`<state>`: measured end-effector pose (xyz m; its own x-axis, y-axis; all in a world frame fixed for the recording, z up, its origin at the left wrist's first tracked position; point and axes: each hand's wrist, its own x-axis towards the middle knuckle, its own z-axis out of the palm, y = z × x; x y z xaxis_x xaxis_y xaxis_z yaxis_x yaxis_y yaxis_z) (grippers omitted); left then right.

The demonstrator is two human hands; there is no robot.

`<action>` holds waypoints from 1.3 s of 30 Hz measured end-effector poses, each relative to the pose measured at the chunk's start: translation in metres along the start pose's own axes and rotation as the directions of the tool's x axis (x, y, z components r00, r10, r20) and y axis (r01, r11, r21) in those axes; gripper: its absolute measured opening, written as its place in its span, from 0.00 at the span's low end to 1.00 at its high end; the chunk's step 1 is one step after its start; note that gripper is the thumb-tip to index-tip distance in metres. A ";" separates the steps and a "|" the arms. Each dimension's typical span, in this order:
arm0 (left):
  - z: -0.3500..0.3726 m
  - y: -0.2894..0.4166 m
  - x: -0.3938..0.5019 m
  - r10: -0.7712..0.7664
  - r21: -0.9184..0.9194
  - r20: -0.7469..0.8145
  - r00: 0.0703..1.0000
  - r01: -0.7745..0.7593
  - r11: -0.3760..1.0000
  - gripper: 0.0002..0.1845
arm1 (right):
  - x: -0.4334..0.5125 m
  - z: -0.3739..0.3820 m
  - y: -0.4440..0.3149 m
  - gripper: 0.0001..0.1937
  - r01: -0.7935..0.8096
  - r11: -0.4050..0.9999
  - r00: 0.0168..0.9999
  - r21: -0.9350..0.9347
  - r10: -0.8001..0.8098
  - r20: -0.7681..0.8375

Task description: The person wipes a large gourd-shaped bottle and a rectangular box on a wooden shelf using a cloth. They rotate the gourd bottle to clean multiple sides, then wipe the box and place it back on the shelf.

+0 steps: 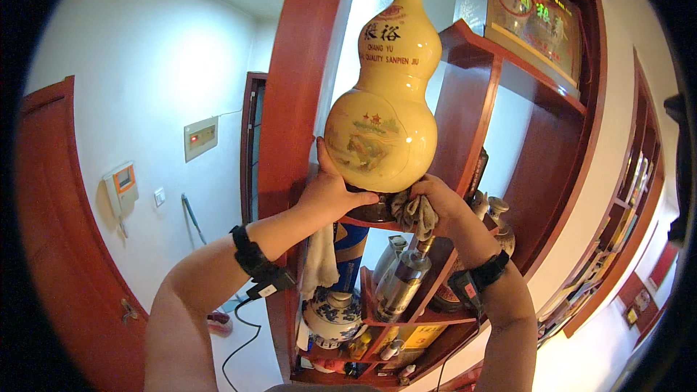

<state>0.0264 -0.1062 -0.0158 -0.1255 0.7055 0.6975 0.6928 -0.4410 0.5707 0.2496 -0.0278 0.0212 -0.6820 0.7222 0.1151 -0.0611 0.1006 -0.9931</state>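
A large yellow gourd-shaped ceramic liquor bottle (381, 81) stands upright on a dark base (373, 211) at the wooden display shelf. It bears writing on the upper bulb and a painted landscape on the lower one. My left hand (332, 188) grips the lower left of the bottle, its thumb across the front near the base. Bunched in my right hand (444, 198) is a grey-brown cloth (414, 212), held against the right side of the base. Some of the right-hand fingers are hidden behind the cloth and bottle.
Below, the red-brown shelf unit (287, 92) holds a silver bottle (402, 283), a blue-and-white porcelain jar (333, 316) and a blue box (348, 253). A pale cloth (321, 261) hangs beside the jar. Vases (501, 218) stand right of my right forearm; a boxed display (536, 22) sits above.
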 end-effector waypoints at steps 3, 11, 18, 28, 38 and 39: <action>0.002 0.009 -0.011 -0.049 0.087 -0.043 0.998 0.052 0.995 0.78 | 0.005 0.003 0.007 0.17 0.058 0.998 0.979 0.014 -0.055 -0.196; 0.020 0.016 -0.014 0.100 -0.106 -0.262 0.960 -0.131 0.986 0.76 | 0.025 0.018 0.023 0.15 0.404 0.887 0.866 0.223 -0.293 -0.406; 0.019 0.051 -0.007 -0.328 -0.377 -0.010 0.944 0.301 0.876 0.81 | 0.028 -0.005 0.020 0.17 0.279 0.956 0.904 0.091 -0.230 -0.360; 0.025 0.033 0.004 -0.269 -0.298 -0.092 0.959 0.231 0.926 0.77 | 0.024 0.018 0.018 0.31 0.451 0.783 0.889 0.429 -0.355 -0.289; 0.008 0.030 0.003 -0.199 -0.586 -0.113 0.973 0.096 0.805 0.65 | 0.033 0.005 0.022 0.24 0.390 0.873 0.901 0.295 -0.294 -0.320; 0.012 0.034 -0.003 -0.215 -0.614 -0.102 0.971 0.108 0.782 0.64 | 0.040 -0.002 0.021 0.23 0.400 0.872 0.894 0.282 -0.303 -0.329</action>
<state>0.0589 -0.1162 -0.0042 -0.3430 0.7234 0.5992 0.0925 -0.6088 0.7879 0.2220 0.0045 0.0050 -0.3513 0.8407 0.4120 -0.5313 0.1833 -0.8271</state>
